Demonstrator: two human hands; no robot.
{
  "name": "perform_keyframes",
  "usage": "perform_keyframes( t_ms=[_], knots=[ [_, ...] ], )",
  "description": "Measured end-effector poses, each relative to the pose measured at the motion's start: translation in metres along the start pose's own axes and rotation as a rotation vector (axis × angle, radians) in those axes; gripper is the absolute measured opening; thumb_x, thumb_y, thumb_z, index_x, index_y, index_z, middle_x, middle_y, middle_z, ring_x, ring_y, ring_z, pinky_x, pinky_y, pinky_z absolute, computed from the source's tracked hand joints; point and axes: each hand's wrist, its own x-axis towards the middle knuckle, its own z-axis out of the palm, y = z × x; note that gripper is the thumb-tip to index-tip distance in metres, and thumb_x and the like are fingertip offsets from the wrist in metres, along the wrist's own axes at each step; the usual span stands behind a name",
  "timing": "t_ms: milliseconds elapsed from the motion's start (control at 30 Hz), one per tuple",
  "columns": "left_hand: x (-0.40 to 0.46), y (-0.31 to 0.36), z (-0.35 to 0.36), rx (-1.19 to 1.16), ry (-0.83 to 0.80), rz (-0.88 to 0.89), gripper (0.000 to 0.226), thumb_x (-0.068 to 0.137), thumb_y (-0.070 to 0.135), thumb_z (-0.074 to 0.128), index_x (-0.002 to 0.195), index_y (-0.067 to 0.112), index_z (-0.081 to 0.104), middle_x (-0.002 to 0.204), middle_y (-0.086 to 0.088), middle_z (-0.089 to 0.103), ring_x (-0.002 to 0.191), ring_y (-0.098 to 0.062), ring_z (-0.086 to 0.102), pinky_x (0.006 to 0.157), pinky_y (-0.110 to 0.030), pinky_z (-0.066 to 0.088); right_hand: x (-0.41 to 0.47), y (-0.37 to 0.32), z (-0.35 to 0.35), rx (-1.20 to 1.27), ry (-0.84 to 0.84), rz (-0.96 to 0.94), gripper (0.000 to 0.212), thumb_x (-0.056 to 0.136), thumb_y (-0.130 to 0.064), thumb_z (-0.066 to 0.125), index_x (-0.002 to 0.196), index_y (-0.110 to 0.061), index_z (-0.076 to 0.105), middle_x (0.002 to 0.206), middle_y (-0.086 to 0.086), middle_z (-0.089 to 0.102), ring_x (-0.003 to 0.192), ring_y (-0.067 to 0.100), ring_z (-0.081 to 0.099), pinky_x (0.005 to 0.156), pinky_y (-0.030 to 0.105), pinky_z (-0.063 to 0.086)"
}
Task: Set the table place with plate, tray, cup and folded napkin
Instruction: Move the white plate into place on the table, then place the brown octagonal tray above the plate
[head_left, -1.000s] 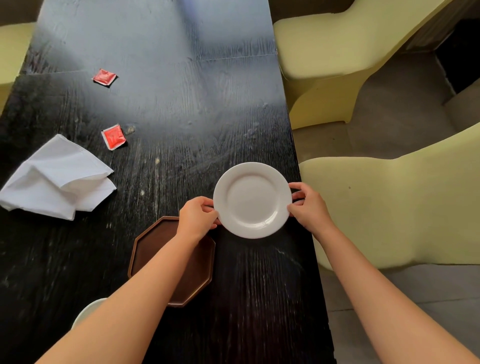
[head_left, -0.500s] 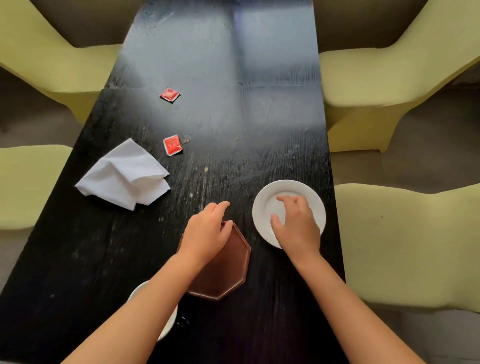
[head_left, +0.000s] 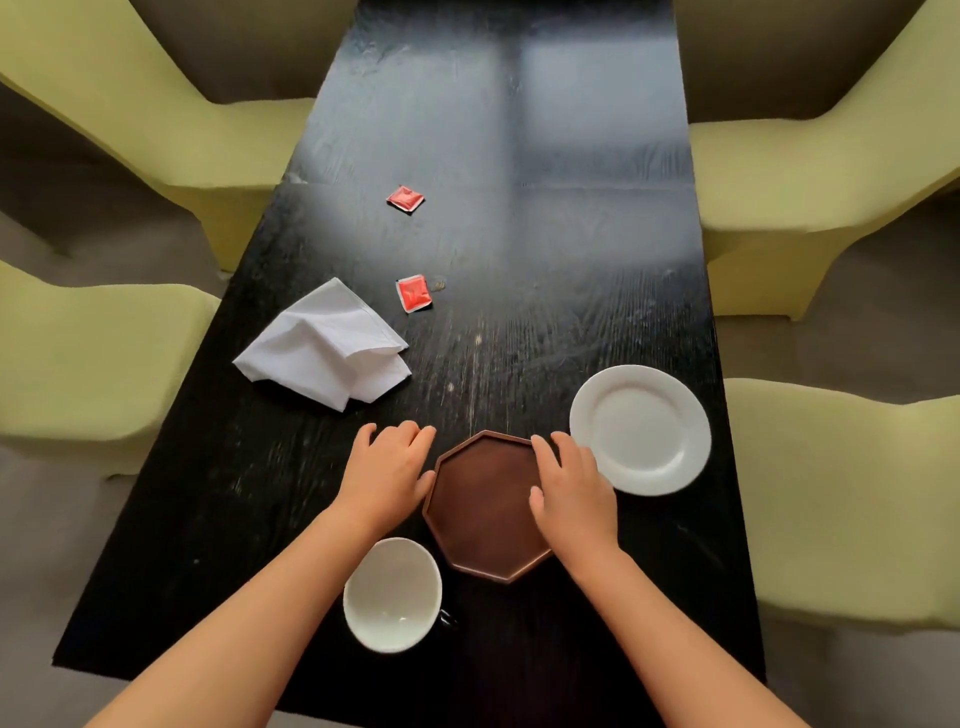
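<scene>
**Plate set down, both hands now on the tray**

Plate (head_left: 640, 429) is released: a second ago both hands held it by its rim, and now it lies alone on the black table (head_left: 545, 249) near the right edge, just right of the brown octagonal tray (head_left: 485, 506). Both hands have shifted to the tray. The left hand (head_left: 387, 470) lies against its left edge, fingers loosely extended and thumb touching the rim. The right hand (head_left: 569, 491) rests on its right side with fingers spread; whether either hand truly grips the rim is hard to tell from this angle.

That suggests the plate step is done and the tray is next to be positioned. The white cup (head_left: 392, 594) sits at the near edge, just left of the tray, and the napkin (head_left: 324, 358) lies rumpled further left, not yet neatly folded.

Two red sachets (head_left: 414, 292) lie beyond the napkin; any print on them is too small to read, and nothing else carries legible writing.
</scene>
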Motion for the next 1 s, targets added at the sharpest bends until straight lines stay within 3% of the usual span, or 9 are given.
perform_keyframes(
  t_ms=[200, 333, 433, 567, 767, 900, 1000],
  knots=[
    [0.009, -0.007, 0.031, 0.155, -0.162, 0.159, 0.060, 0.089, 0.050, 0.045, 0.135, 0.014, 0.036, 0.127, -0.002, 0.052, 0.117, -0.023, 0.051, 0.112, -0.050, 0.019, -0.018, 0.002, 0.030, -0.080, -0.112, 0.111, 0.065, 0.088, -0.022, 0.052, 0.144, -0.022, 0.019, 0.153, 0.008, 0.020, 0.129, 0.027, 0.034, 0.088, 0.036, 0.046],
    [0.014, -0.011, 0.045, 0.136, -0.172, 0.175, 0.057, 0.086, 0.054, 0.047, 0.128, 0.016, 0.042, 0.123, -0.002, 0.050, 0.114, -0.022, 0.050, 0.110, -0.048, 0.024, -0.022, 0.002, 0.042, -0.045, -0.126, 0.186, 0.060, 0.092, -0.021, 0.045, 0.145, -0.024, 0.019, 0.153, 0.008, 0.021, 0.130, 0.025, 0.033, 0.087, 0.033, 0.047],
    [0.018, -0.015, 0.050, 0.032, -0.149, 0.158, 0.055, 0.084, 0.052, 0.052, 0.126, 0.018, 0.045, 0.122, -0.002, 0.050, 0.111, -0.021, 0.050, 0.100, -0.039, 0.035, -0.022, 0.003, 0.048, 0.011, -0.095, 0.199, 0.059, 0.091, -0.011, 0.045, 0.144, -0.022, 0.023, 0.149, 0.006, 0.030, 0.125, 0.023, 0.035, 0.081, 0.030, 0.049],
    [0.013, -0.015, 0.058, -0.215, -0.159, 0.081, 0.057, 0.087, 0.038, 0.057, 0.137, 0.015, 0.041, 0.120, -0.003, 0.050, 0.108, -0.021, 0.050, 0.085, -0.034, 0.047, -0.021, 0.002, 0.053, 0.076, -0.038, 0.229, 0.060, 0.088, -0.002, 0.046, 0.143, -0.021, 0.030, 0.147, 0.005, 0.034, 0.126, 0.022, 0.035, 0.086, 0.030, 0.049],
    [0.004, -0.012, 0.063, -0.469, -0.121, -0.022, 0.056, 0.088, 0.024, 0.060, 0.140, 0.017, 0.039, 0.116, -0.001, 0.051, 0.104, -0.017, 0.052, 0.082, -0.035, 0.050, -0.021, -0.001, 0.055, 0.088, 0.015, 0.241, 0.053, 0.088, 0.000, 0.049, 0.137, -0.019, 0.042, 0.143, 0.008, 0.043, 0.126, 0.025, 0.040, 0.085, 0.036, 0.052],
    [0.003, -0.009, 0.063, -0.602, -0.088, -0.090, 0.055, 0.088, 0.015, 0.059, 0.140, 0.020, 0.041, 0.106, 0.000, 0.055, 0.085, -0.012, 0.054, 0.079, -0.027, 0.047, -0.022, -0.003, 0.055, 0.109, 0.049, 0.234, 0.051, 0.085, 0.002, 0.052, 0.133, -0.016, 0.049, 0.139, 0.011, 0.048, 0.119, 0.028, 0.048, 0.080, 0.039, 0.053],
    [0.005, -0.010, 0.060, -0.764, -0.064, -0.155, 0.052, 0.087, 0.006, 0.056, 0.133, 0.027, 0.049, 0.094, 0.002, 0.061, 0.078, -0.013, 0.059, 0.078, -0.029, 0.050, -0.022, -0.004, 0.052, 0.150, 0.101, 0.223, 0.048, 0.083, 0.003, 0.056, 0.128, -0.014, 0.054, 0.136, 0.013, 0.052, 0.116, 0.030, 0.052, 0.080, 0.042, 0.054]
  ],
)
